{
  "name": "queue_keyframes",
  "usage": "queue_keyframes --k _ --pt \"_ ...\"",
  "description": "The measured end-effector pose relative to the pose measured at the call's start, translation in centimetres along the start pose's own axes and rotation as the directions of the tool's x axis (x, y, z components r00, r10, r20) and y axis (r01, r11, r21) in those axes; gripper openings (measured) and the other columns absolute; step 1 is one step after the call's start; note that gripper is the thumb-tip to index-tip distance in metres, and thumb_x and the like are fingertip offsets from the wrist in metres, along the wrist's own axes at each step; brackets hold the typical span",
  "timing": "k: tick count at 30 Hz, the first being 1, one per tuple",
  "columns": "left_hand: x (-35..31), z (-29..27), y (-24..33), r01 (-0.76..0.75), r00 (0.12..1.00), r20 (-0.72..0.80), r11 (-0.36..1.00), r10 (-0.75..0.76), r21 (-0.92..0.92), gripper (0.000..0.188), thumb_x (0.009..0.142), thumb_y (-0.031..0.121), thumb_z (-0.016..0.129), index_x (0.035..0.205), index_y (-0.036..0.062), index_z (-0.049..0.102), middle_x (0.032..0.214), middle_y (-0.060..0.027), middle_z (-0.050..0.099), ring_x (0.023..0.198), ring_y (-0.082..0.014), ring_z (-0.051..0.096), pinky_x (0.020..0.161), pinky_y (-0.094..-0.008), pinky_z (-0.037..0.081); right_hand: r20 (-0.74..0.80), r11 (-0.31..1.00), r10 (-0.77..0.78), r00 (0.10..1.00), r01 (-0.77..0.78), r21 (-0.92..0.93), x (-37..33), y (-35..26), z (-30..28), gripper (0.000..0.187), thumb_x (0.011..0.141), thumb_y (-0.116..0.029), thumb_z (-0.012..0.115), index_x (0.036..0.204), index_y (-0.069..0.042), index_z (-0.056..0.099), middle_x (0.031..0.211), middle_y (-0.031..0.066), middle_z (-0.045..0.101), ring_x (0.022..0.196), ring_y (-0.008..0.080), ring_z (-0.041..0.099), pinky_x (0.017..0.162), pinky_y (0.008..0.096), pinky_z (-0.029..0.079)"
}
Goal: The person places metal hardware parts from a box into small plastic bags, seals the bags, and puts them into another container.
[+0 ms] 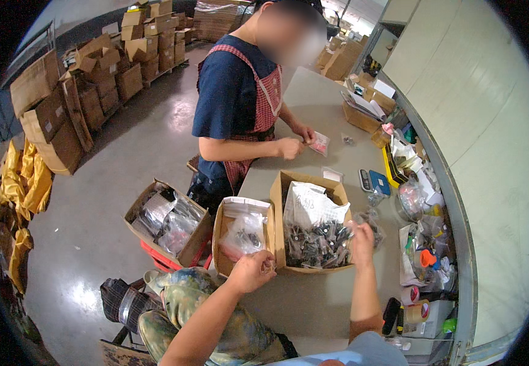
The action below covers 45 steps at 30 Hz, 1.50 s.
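Observation:
My left hand [253, 271] is closed in a pinch at the near edge of a small cardboard box [219, 235]. What its fingers hold is too small to make out. Inside that box are clear plastic bags [244, 235] with dark and pinkish contents. My right hand [362, 244], its fingers curled together, is at the right side of a larger cardboard box [280, 229]. Clear plastic bags [374, 229] lie beside it, and whether it grips one I cannot tell. Many small bagged black parts [316, 244] fill the larger box, under a white sheet [314, 204] with handwriting.
Across the table [313, 308], a person in a checked apron [269, 100] holds a small pink-and-white packet [320, 144]. A third box [200, 226] of bags stands on a red stool [158, 256]. A blue scale [379, 182], tape rolls [417, 311] and clutter line the right edge.

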<state>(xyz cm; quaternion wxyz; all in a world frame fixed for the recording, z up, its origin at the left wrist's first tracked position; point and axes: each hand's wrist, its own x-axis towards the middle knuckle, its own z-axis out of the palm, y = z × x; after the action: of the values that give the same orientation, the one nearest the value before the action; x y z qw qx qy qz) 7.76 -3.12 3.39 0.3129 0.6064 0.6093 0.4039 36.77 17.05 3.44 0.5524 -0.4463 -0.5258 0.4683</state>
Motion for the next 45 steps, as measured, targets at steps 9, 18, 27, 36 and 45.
queue_keyframes --k 9,18,27,36,45 --pt "1.3 0.2 0.6 0.047 0.996 0.079 0.998 -0.045 -0.033 0.038 0.070 0.017 0.073 0.102 0.0061 0.056 0.085 -0.0115 0.064 0.081 -0.0281 0.064 0.072 -0.0364 0.051 0.180 0.875 0.134 0.975 -0.031 -0.483 13.5 -1.1 5.7 0.004 0.078 -0.005 0.054 0.082 -0.004 0.054 0.066 0.0065 0.059 0.054 0.0172 0.058 0.045 0.0323 0.044" --pt "1.7 0.6 -0.6 0.029 0.994 0.100 0.999 -0.032 0.027 0.042 0.071 0.021 0.075 0.105 0.0069 0.055 0.089 -0.0142 0.063 0.081 -0.0293 0.064 0.070 -0.0379 0.051 0.081 0.011 0.157 0.984 0.081 -0.997 14.8 4.9 9.7 0.026 0.086 -0.011 0.045 0.103 -0.002 0.064 0.109 0.0204 0.061 0.101 0.0348 0.059 0.085 0.0404 0.049" --pt "2.5 1.2 -1.3 -0.005 0.996 0.085 0.999 0.009 -0.047 0.039 0.070 0.019 0.073 0.102 0.0050 0.055 0.087 -0.0147 0.063 0.080 -0.0314 0.063 0.070 -0.0382 0.050 -0.015 -0.133 0.207 0.978 0.013 -0.991 13.6 3.4 10.0 0.023 0.085 -0.016 0.053 0.101 -0.003 0.064 0.111 0.0189 0.060 0.103 0.0339 0.059 0.083 0.0421 0.050" --pt "1.9 2.0 -2.6 0.057 0.995 0.105 0.864 -0.006 -0.500 0.047 0.068 0.011 0.074 0.108 0.0025 0.051 0.083 -0.0064 0.059 0.076 -0.0161 0.057 0.068 -0.0308 0.048 0.541 0.785 0.233 0.808 0.172 -0.595 5.5 -4.8 8.2 0.025 0.069 -0.007 0.071 0.091 -0.002 0.060 0.090 0.0070 0.064 0.079 0.0155 0.060 0.068 0.0314 0.049" --pt "-0.7 0.7 -0.9 0.090 0.937 0.318 0.777 0.146 -0.623 0.029 0.068 0.007 0.073 0.093 0.0036 0.058 0.084 -0.0013 0.060 0.076 -0.0117 0.055 0.071 -0.0271 0.046 0.932 0.700 0.161 0.326 0.628 -0.340 -10.7 -11.7 16.0 0.022 0.065 -0.009 0.068 0.085 -0.002 0.060 0.087 0.0096 0.059 0.075 0.0237 0.058 0.068 0.0305 0.047"
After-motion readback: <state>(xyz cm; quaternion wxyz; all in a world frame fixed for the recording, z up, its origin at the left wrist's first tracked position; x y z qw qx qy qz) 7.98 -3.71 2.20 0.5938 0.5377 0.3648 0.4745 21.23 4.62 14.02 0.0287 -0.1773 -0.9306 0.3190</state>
